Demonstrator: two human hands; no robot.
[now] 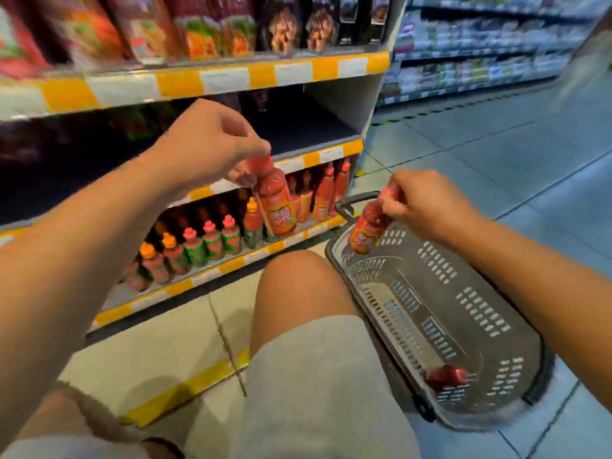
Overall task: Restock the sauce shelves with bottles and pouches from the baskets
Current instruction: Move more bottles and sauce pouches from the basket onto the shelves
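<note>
My left hand (212, 144) pinches the red cap of a red sauce bottle (276, 202), which hangs in front of the lower sauce shelf (212, 270). My right hand (417, 202) grips the cap of a second red sauce bottle (366, 231), tilted, above the far end of the grey basket (440, 313). One more red bottle (447, 376) lies on its side in the basket's near end. Rows of sauce bottles (205, 240) with red and orange caps stand on the lower shelf.
A dark middle shelf (298, 127) sits above the sauce rows, and pouches (205, 34) hang on the top shelf. My bare knee (298, 293) is between shelf and basket. The tiled aisle floor (496, 154) stretches right toward another shelving unit (480, 51).
</note>
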